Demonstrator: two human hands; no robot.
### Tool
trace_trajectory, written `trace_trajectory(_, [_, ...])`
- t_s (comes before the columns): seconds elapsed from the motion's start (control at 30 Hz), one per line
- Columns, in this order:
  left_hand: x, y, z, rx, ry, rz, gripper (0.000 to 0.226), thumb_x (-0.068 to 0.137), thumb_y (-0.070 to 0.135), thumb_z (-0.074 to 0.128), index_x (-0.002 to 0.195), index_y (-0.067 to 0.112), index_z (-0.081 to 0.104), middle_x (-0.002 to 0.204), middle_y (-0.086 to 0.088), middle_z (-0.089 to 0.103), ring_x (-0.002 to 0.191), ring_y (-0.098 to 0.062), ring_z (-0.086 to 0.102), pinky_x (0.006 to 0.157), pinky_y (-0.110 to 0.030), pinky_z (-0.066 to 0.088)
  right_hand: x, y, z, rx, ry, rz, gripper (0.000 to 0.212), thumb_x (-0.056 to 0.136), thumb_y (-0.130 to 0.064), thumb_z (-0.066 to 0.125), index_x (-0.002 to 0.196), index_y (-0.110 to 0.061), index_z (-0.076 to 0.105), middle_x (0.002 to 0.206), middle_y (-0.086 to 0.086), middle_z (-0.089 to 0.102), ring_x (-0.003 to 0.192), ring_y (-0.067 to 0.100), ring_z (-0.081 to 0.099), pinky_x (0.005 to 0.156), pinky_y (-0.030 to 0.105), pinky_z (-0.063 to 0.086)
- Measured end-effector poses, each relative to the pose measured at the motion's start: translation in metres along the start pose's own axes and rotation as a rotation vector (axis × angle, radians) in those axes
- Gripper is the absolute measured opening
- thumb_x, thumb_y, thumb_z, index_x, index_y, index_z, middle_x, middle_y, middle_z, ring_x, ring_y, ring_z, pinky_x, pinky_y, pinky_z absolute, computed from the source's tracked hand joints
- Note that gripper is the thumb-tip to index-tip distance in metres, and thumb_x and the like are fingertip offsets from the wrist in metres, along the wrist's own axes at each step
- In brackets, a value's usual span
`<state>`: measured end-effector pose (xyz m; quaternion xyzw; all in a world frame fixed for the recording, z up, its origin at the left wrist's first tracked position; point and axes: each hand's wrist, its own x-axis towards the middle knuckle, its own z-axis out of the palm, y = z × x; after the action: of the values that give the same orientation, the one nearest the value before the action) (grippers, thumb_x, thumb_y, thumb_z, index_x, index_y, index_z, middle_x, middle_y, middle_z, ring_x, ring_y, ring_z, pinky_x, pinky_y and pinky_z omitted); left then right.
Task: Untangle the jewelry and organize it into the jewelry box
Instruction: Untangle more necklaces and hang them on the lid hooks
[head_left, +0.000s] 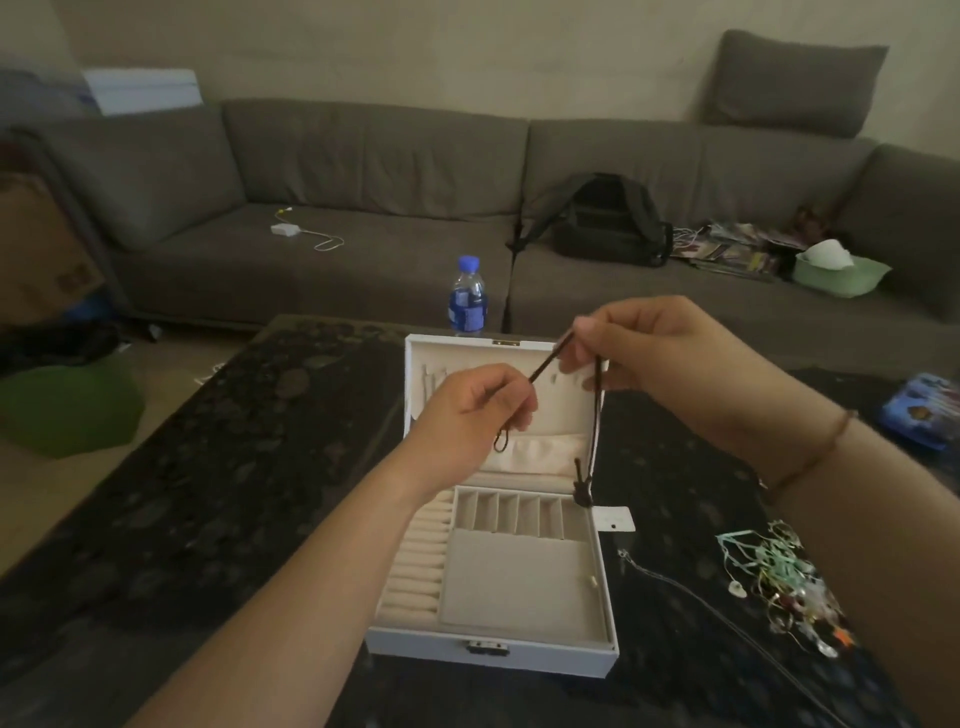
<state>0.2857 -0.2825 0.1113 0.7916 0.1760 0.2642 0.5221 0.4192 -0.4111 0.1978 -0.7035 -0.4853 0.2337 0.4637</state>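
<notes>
While both hands hold one dark cord necklace (597, 395) above the open jewelry box (498, 571), the left hand (478, 410) and right hand (639, 348) each pinching it, the compartments look almost empty. A tangled pile of jewelry (784, 587) waits on the table (234, 467), so most work remains.

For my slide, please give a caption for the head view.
Both hands, left and right, stretch a dark cord necklace above the open jewelry box.

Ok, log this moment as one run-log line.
hands: left hand and right hand pinch dark brown cord necklace | open white jewelry box: below | tangled jewelry pile: right, untouched
</notes>
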Motion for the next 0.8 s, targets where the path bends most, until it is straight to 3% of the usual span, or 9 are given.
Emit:
trace_trajectory(0.1, [0.013, -0.028, -0.003, 0.054, 0.011, -0.028, 0.024, 0.104, 0.021, 0.047, 0.094, 0.015, 0.068, 0.089, 0.006, 0.067, 0.091, -0.005, 0.062, 0.09, -0.022, 0.048, 0.029, -0.005, 0.006, 0.04, 0.051, 0.057, 0.033, 0.099, -0.029, 0.053, 0.075, -0.012, 0.068, 0.092, 0.009, 0.075, 0.095, 0.026, 0.07, 0.09, 0.046, 0.056])
trace_trajectory(0.2, [0.025, -0.054, -0.001, 0.198, 0.004, -0.005, 0.019, 0.102, 0.027, 0.05, 0.088, 0.028, 0.064, 0.088, 0.014, 0.063, 0.091, -0.002, 0.06, 0.085, -0.019, 0.046, 0.057, -0.004, 0.008, -0.017, 0.078, 0.104, 0.031, 0.099, -0.029, 0.055, 0.079, -0.01, 0.068, 0.088, 0.012, 0.074, 0.088, 0.028, 0.071, 0.085, 0.042, 0.059])
trace_trajectory(0.3, [0.035, -0.076, 0.0, 0.324, 0.062, 0.08, 0.021, 0.099, 0.025, 0.057, 0.079, 0.03, 0.057, 0.077, 0.016, 0.054, 0.08, -0.004, 0.055, 0.077, -0.014, 0.041, 0.083, 0.001, 0.01, -0.205, 0.095, 0.104, 0.032, 0.098, -0.033, 0.056, 0.081, -0.01, 0.071, 0.066, 0.001, 0.068, 0.06, 0.013, 0.061, 0.057, 0.024, 0.05])
trace_trajectory(0.37, [0.043, -0.089, 0.001, 0.4, 0.095, 0.131, 0.019, 0.098, 0.026, 0.06, 0.079, 0.025, 0.06, 0.075, 0.015, 0.054, 0.078, -0.005, 0.054, 0.073, -0.015, 0.043, 0.096, 0.005, 0.012, -0.305, 0.099, 0.092, 0.033, 0.097, -0.035, 0.056, 0.077, -0.013, 0.071, 0.049, -0.008, 0.059, 0.043, 0.002, 0.049, 0.048, 0.018, 0.041])
trace_trajectory(0.43, [0.049, -0.1, 0.003, 0.462, 0.093, 0.141, 0.021, 0.098, 0.029, 0.06, 0.081, 0.019, 0.066, 0.074, 0.01, 0.059, 0.075, -0.008, 0.056, 0.072, -0.026, 0.05, 0.106, 0.009, 0.013, -0.322, 0.071, 0.077, 0.035, 0.099, -0.033, 0.055, 0.079, -0.008, 0.07, 0.054, -0.001, 0.062, 0.045, 0.005, 0.052, 0.05, 0.018, 0.046])
trace_trajectory(0.53, [0.052, -0.107, 0.008, 0.494, 0.132, 0.124, 0.024, 0.097, 0.029, 0.061, 0.079, 0.015, 0.068, 0.067, 0.004, 0.061, 0.066, -0.012, 0.057, 0.066, -0.037, 0.051, 0.114, 0.014, 0.014, -0.263, 0.031, 0.075, 0.035, 0.099, -0.029, 0.055, 0.085, 0.0, 0.07, 0.072, 0.016, 0.07, 0.057, 0.017, 0.064, 0.064, 0.028, 0.059])
trace_trajectory(0.67, [0.049, -0.105, 0.017, 0.6, 0.192, 0.104, 0.025, 0.097, 0.035, 0.06, 0.085, 0.017, 0.073, 0.064, 0.006, 0.062, 0.059, -0.008, 0.056, 0.061, -0.029, 0.051, 0.114, 0.019, 0.016, -0.246, 0.018, 0.1, 0.032, 0.099, -0.027, 0.055, 0.088, 0.0, 0.07, 0.077, 0.016, 0.072, 0.062, 0.018, 0.07, 0.064, 0.026, 0.061])
trace_trajectory(0.8, [0.048, -0.103, 0.025, 0.773, 0.19, 0.073, 0.03, 0.1, 0.044, 0.053, 0.085, 0.026, 0.071, 0.055, 0.014, 0.049, 0.052, -0.004, 0.049, 0.058, -0.025, 0.05, 0.114, 0.022, 0.017, -0.245, 0.025, 0.117, 0.031, 0.098, -0.027, 0.057, 0.087, -0.001, 0.07, 0.075, 0.015, 0.073, 0.061, 0.017, 0.071, 0.062, 0.025, 0.061])
